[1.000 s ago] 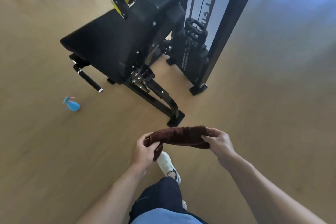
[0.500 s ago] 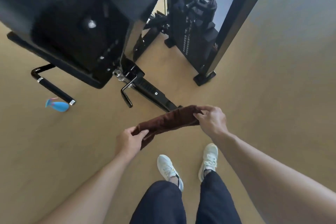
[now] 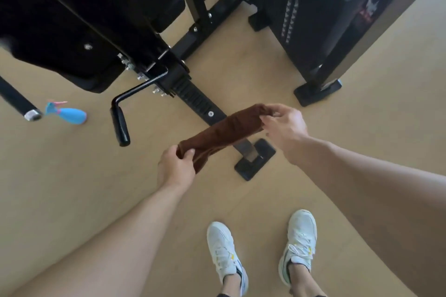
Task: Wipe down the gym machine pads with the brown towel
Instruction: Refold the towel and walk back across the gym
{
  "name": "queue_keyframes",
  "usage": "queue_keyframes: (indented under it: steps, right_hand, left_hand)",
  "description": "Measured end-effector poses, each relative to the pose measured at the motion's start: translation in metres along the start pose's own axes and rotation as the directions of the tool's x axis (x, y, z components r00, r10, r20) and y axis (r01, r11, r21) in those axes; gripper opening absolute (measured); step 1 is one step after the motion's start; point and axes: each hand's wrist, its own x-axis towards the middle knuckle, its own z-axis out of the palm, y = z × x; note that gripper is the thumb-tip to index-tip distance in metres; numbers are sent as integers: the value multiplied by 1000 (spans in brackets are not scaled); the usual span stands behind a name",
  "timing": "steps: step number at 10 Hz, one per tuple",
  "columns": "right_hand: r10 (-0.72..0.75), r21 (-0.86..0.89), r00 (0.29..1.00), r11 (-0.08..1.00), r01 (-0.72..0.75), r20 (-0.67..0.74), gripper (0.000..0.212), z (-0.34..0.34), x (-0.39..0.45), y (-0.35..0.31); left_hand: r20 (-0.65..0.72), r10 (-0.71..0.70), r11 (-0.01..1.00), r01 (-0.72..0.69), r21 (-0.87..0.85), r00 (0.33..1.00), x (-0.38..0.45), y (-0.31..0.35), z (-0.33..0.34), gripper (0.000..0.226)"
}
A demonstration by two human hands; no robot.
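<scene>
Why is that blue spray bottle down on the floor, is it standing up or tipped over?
Tipped over. The blue spray bottle lies on its side on the wooden floor, nozzle pointing left. Why it is there, the picture does not show.

Both forearms are bare with no sleeves showing, the left hand and right hand ungloved, and the feet wear white lace-up sneakers with yellow accents.

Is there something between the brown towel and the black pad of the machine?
Nothing visible blocks the way. The brown towel, held between left hand and right hand, hangs over the floor; only open air separates it from the black pad, up-left.
</scene>
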Motion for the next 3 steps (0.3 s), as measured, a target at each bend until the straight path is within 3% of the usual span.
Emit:
queue_keyframes:
  steps: [1, 2, 3]
  right_hand:
    - [-69, 28, 998, 997, 69, -11, 21, 11, 21, -25]
    - [-119, 40, 993, 992, 118, 24, 24, 25, 37, -50]
    - [-83, -60, 982, 994, 95, 171, 32, 34, 36, -68]
  left_hand:
    - [-91, 42, 998, -46, -40, 995, 18, 12, -2, 26]
    - [-95, 68, 994, -75, -75, 993, 32, 20, -6, 30]
    - [-131, 32, 992, -48, -116, 991, 39, 24, -11, 36]
